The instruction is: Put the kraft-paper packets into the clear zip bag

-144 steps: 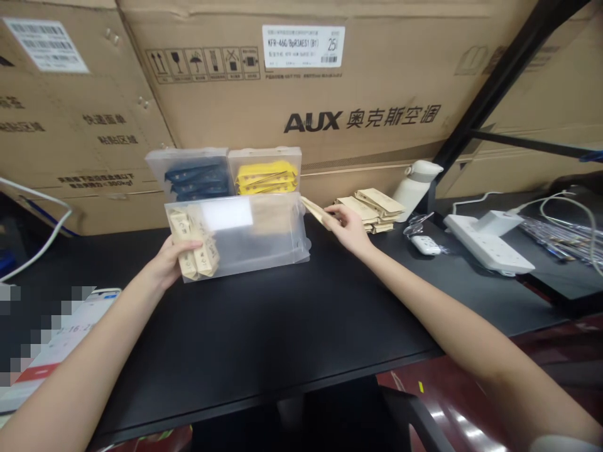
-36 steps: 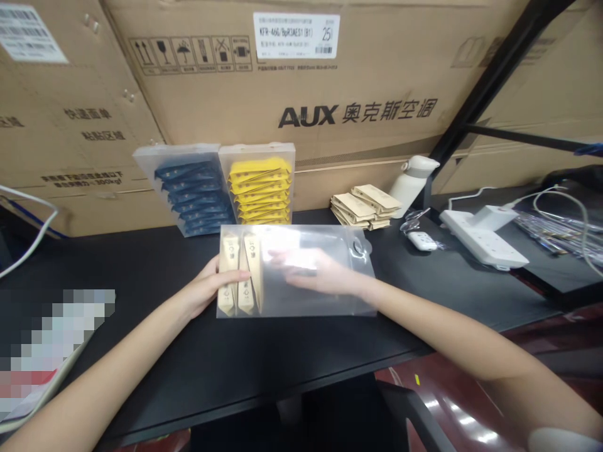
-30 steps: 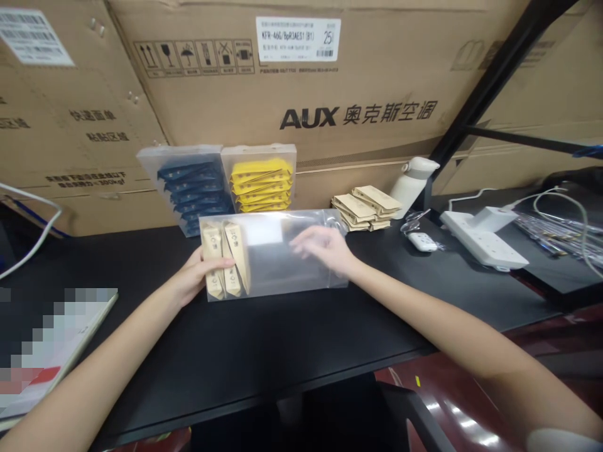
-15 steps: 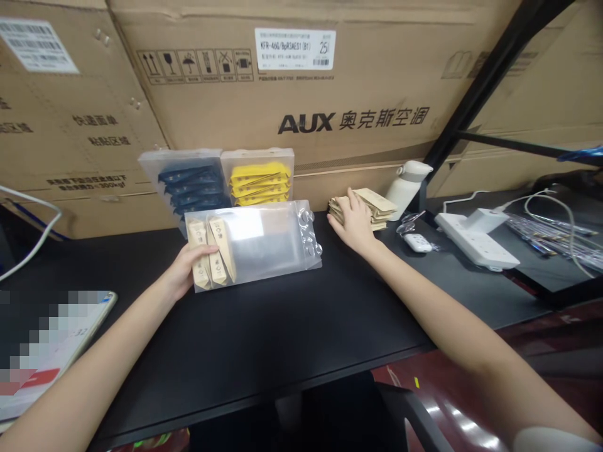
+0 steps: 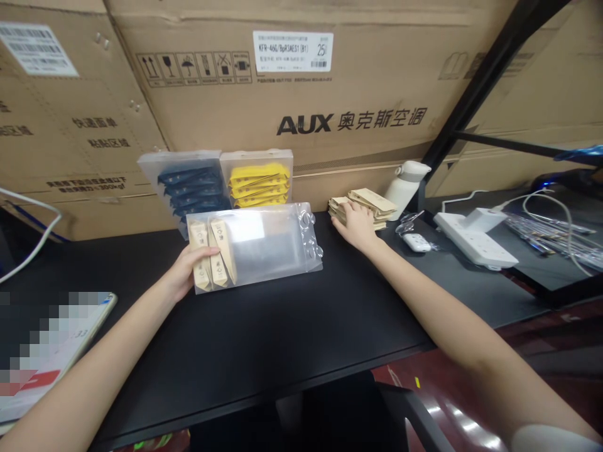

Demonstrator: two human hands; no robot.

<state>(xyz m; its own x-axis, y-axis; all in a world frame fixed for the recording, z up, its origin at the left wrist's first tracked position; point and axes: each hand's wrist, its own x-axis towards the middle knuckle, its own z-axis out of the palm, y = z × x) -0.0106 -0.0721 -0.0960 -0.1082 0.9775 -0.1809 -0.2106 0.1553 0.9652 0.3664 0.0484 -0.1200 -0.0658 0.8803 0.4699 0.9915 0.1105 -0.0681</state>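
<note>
My left hand (image 5: 188, 270) grips the left end of a translucent plastic box (image 5: 268, 251), its thumb over the front. Inside that end stand several slim tan paper packets (image 5: 219, 251) with dark print; the right part of the box holds none. Clear round tabs show at its right edge. Farther right, my right hand (image 5: 357, 225) has its fingers curled over the near left side of a pile of tan paper packets (image 5: 377, 204). The fingertips are closed on packets there, partly hidden.
Behind the held box stand two similar boxes, one with dark blue packets (image 5: 193, 188), the other with yellow packets (image 5: 260, 183). A white bottle (image 5: 406, 191), a white earphone case (image 5: 417, 243) and a power strip (image 5: 475, 245) lie rightward. A tablet-like device (image 5: 51, 351) is at left.
The fingers of my right hand have drawn in slightly over the pile and shifted a little rightward. My left hand and the held box stay almost in place.
</note>
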